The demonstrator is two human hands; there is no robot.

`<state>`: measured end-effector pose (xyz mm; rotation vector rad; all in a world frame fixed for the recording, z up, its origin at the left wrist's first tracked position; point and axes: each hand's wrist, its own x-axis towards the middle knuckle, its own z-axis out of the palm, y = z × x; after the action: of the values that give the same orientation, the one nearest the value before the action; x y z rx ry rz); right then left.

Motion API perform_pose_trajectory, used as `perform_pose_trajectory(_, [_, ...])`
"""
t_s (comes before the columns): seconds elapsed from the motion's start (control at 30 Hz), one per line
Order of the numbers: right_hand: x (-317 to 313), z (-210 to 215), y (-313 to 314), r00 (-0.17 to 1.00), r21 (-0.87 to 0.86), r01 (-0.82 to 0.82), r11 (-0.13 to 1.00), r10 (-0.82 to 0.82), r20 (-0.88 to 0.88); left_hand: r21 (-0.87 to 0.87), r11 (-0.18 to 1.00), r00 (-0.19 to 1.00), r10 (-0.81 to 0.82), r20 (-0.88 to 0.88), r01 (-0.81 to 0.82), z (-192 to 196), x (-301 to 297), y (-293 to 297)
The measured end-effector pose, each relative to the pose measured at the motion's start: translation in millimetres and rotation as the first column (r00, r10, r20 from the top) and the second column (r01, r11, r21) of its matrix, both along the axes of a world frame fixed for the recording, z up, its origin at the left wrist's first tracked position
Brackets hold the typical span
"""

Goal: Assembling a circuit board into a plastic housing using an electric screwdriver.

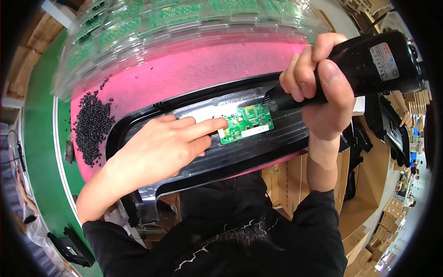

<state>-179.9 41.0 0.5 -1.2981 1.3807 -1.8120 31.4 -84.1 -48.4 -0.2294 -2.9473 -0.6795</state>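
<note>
My right hand [318, 83] is wrapped round a thick black electric screwdriver [374, 64], tilted so its narrow end reaches down to the upper right corner of a green circuit board [244, 123]. Whether the tip touches a screw there cannot be made out. The board lies inside a long, shallow black plastic housing [203, 163]. My left hand [168, 143] rests over the housing, holding nothing; its index finger is stretched out onto the board's left edge, the other fingers loosely bent.
A heap of small black screws [92, 127] lies on the pink mat [198, 57] at the left. Clear plastic trays [184, 23] of green boards are stacked at the back. An open cardboard box [369, 189] with black parts stands at the right.
</note>
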Motion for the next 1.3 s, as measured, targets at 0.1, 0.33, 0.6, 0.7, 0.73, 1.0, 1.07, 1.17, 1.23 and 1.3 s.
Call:
perform_pose_trajectory(0.1, [2.1, -1.2, -2.3, 1.0, 0.04, -0.016, 0.999, 0.016, -0.023, -0.003, 1.0, 0.999, 0.003, 0.038, -0.003, 0.6, -0.8, -0.5])
perform_pose_trajectory(0.33, [5.3, -1.6, -2.8, 0.995, 0.009, 0.086, 0.996, -0.086, -0.051, 0.067, 0.998, 1.0, -0.008, 0.003, 0.008, -5.3, -2.5, -1.4])
perform_pose_trajectory(0.6, [28.3, 23.2, 5.8, 0.887, -0.371, -0.355, 0.858, 0.434, 0.156, 0.468, 0.882, 0.948, 0.186, -0.259, -0.045, -4.4, 0.1, -17.6])
perform_pose_trajectory(0.7, [43.4, 19.0, -3.0, 0.879, -0.422, -0.336, 0.842, 0.441, 0.179, 0.533, 0.845, 0.927, 0.234, -0.293, -0.045, -5.4, 2.1, -22.2])
perform_pose_trajectory(0.73, [47.2, 17.0, -6.7, 0.878, -0.455, -0.324, 0.83, 0.443, 0.182, 0.533, 0.844, 0.924, 0.249, -0.29, -0.06, -7.3, 4.7, -22.6])
perform_pose_trajectory(1.0, [53.9, 19.0, -9.5, 0.893, -0.444, -0.29, 0.848, 0.406, 0.192, 0.487, 0.869, 0.912, 0.269, -0.31, -0.091, -8.7, 7.9, -23.0])
perform_pose_trajectory(1.07, [54.3, 18.1, -10.1, 0.888, -0.461, -0.29, 0.839, 0.415, 0.197, 0.481, 0.873, 0.907, 0.264, -0.329, -0.08, -9.5, 7.9, -22.9])
perform_pose_trajectory(1.17, [49.8, 14.2, -12.5, 0.848, -0.494, -0.374, 0.785, 0.506, 0.162, 0.449, 0.889, 0.91, 0.252, -0.329, -0.084, -6.0, 8.0, -22.3])
perform_pose_trajectory(1.23, [47.0, 12.9, -12.2, 0.813, -0.511, -0.431, 0.743, 0.566, 0.137, 0.424, 0.899, 0.915, 0.255, -0.313, -0.105, -4.7, 8.4, -21.6])
perform_pose_trajectory(1.3, [46.7, 21.6, -3.8, 0.915, -0.407, -0.336, 0.849, 0.397, 0.071, 0.407, 0.907, 0.916, 0.25, -0.313, -0.108, -4.5, 8.1, -21.2])
